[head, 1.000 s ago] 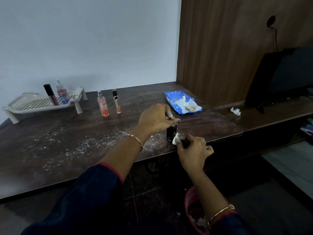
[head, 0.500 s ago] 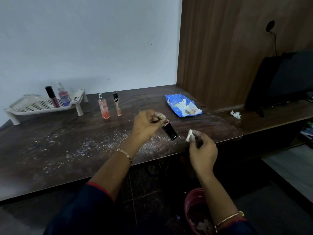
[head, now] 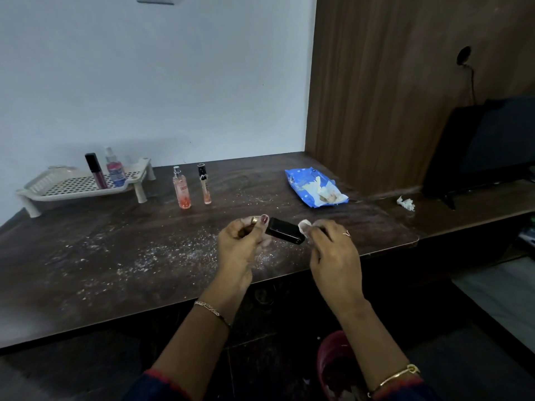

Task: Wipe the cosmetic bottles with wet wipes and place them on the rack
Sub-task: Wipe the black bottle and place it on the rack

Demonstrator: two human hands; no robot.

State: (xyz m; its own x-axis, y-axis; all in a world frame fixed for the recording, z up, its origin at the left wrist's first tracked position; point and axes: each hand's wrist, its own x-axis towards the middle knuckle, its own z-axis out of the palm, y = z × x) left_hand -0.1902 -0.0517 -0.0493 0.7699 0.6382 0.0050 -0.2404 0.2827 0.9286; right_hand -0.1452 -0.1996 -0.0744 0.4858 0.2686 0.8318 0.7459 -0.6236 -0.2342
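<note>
You hold the black bottle [head: 285, 234] in the air over the front of the table [head: 86, 270], with a wet wipe [head: 304, 226] at its right end.

The bottle lies tilted, almost on its side. Your left hand [head: 240, 247] has its fingers curled round the bottle's left end, and your right hand [head: 333, 250] pinches the small white wipe against the other end. Further back on the table an orange spray bottle [head: 181, 189] and a slim tube [head: 204, 185] stand upright just beside each other. To their left, the white rack [head: 58, 195] carries a dark-capped tube [head: 95, 172] and a pink spray bottle [head: 115, 172], both upright. The blue wipes pack [head: 312, 188] lies open at the back right, with a crumpled wipe [head: 406, 203] well beyond it. White specks are scattered over the dark tabletop.
</note>
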